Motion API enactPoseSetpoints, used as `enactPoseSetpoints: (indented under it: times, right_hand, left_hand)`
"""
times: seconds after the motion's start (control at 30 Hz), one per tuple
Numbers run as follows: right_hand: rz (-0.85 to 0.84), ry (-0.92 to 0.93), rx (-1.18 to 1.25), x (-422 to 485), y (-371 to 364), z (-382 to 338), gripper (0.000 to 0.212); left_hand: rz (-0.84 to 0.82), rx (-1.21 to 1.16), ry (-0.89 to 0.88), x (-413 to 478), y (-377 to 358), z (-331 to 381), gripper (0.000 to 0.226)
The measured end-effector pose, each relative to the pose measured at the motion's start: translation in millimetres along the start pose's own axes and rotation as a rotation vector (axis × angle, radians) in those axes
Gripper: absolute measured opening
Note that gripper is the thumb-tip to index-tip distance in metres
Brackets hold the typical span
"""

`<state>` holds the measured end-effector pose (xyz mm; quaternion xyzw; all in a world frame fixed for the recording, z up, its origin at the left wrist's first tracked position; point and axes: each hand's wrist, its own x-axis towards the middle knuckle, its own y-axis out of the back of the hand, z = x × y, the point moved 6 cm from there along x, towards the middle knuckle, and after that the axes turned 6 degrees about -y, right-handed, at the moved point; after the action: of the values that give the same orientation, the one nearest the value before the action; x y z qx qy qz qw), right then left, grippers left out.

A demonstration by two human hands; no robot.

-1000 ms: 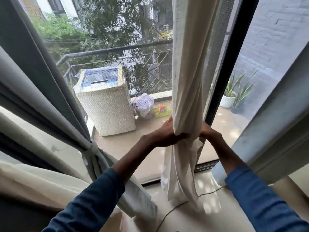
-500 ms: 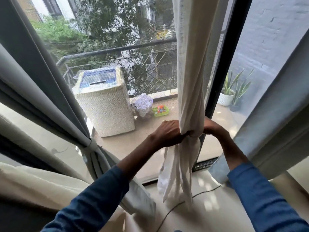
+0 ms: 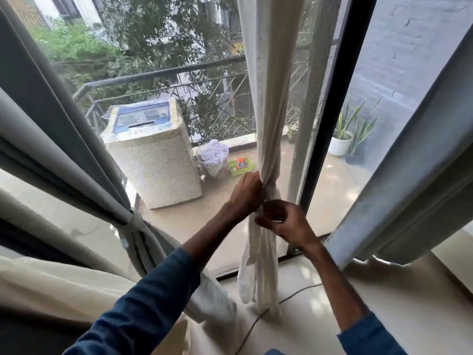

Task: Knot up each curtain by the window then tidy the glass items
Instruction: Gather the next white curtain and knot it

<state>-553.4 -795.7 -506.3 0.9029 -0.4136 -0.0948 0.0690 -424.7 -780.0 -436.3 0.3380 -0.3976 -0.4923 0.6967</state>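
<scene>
Knotting step: left hand (image 3: 247,192) is pinching cream curtain (image 3: 268,98); right hand (image 3: 284,222), at its 5 o'clock, is gripping the tail. Next: cinching needed.

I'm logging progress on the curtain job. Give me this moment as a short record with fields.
place: window onto a balcony
cream curtain: middle one, bunched at mid-height, not clearly knotted
left hand: gripping the bunch from the left
right hand: closed on the cloth just below
grey curtain: left side, already gathered with a tie
outside: covered washing machine, potted plant
glass items: none in view
</scene>
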Motion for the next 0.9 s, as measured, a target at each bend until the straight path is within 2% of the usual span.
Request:
enactPoseSetpoints:
  times: [0.07, 0.17, 0.3, 0.4, 0.47, 0.57, 0.63, 0.77, 0.83, 0.9]
  right_hand:
    - [0.129, 0.031, -0.061, -4, -8, -2, 0.067]
    - [0.289, 0.109, -0.129, -13, -20, -9, 0.075]
    - [0.442, 0.303, -0.122, -22, -22, -21, 0.054]
    - [0.459, 0.402, -0.202, -21, -16, -26, 0.036]
    - [0.436, 0.444, -0.273, -21, -15, -29, 0.038]
    - [0.391, 0.42, -0.361, -19, -14, -23, 0.053]
    - [0.386, 0.392, -0.414, -17, -13, -17, 0.055]
    - [0.407, 0.458, -0.426, -20, -12, -15, 0.026]
    - [0.45, 0.481, -0.453, -19, -7, -17, 0.017]
    - [0.464, 0.478, -0.496, -15, 0, -17, 0.016]
  left_hand:
    - [0.057, -0.016, 0.044, 0, -1, -2, 0.014]
    - [0.164, -0.068, 0.07, -2, -1, -1, 0.016]
    - [0.161, -0.116, 0.155, -3, -8, -6, 0.016]
    - [0.119, -0.079, 0.183, -2, -10, -11, 0.023]
    - [0.128, -0.075, 0.186, -2, -7, -10, 0.021]
    - [0.123, -0.023, 0.21, -1, -4, -14, 0.022]
    - [0.096, 0.029, 0.22, 1, -4, -18, 0.026]
    - [0.073, 0.029, 0.223, 4, -2, -16, 0.053]
    - [0.049, 0.015, 0.224, 3, 1, -14, 0.055]
    - [0.015, -0.005, 0.238, 3, 4, -16, 0.047]
